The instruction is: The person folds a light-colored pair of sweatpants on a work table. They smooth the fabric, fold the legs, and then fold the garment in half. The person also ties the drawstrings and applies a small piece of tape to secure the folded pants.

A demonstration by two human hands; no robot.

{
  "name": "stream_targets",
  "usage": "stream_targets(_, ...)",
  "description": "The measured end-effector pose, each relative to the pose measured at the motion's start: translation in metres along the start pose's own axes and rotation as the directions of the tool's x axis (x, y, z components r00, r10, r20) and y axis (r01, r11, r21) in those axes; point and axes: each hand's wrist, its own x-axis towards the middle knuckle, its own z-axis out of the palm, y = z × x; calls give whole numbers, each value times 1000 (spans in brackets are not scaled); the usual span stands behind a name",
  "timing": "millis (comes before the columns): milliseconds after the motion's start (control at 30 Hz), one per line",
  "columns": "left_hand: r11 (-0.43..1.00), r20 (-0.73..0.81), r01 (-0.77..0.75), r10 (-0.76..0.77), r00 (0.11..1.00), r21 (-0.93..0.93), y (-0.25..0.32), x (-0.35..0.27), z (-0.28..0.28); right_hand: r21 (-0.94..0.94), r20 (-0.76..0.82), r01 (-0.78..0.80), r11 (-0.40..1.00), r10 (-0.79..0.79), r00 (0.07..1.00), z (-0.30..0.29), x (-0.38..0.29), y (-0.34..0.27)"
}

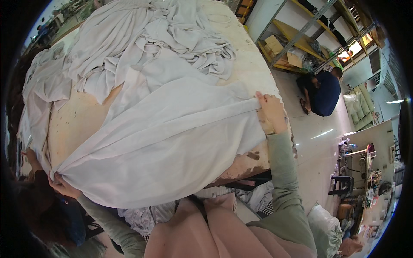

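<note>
A pale grey-white fabric piece (155, 151) is stretched between my two hands over the near side of a worn wooden table (71, 125). My left hand (64, 187) grips its bunched end at the table's lower left corner. At the right, my right hand (272, 111) pinches the other end, where a folded band runs along the cloth. Beyond it, a heap of similar pale fabric (180, 35) lies crumpled across the far part of the table. The near edge of the stretched cloth hangs over the table's edge above my lap.
Close on my left, another person's hand (32, 159) is beside hanging cloth. A person in dark blue (326, 92) crouches on the floor at the right, near metal shelving (297, 29) with cardboard boxes. A black stool (342, 183) and a stuffed white sack (322, 225) stand at the lower right.
</note>
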Motion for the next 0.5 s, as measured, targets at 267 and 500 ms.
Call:
stream_targets(267, 998, -21, -55, 55, 998, -16, -12, 2, -4, 803, 107, -195, 563, 186, 977, -9, 3, -11)
stream_targets(500, 997, -19, -33, 32, 999, -63, 6, -2, 0, 935, -128, -7, 355, 354, 926, -51, -26, 41)
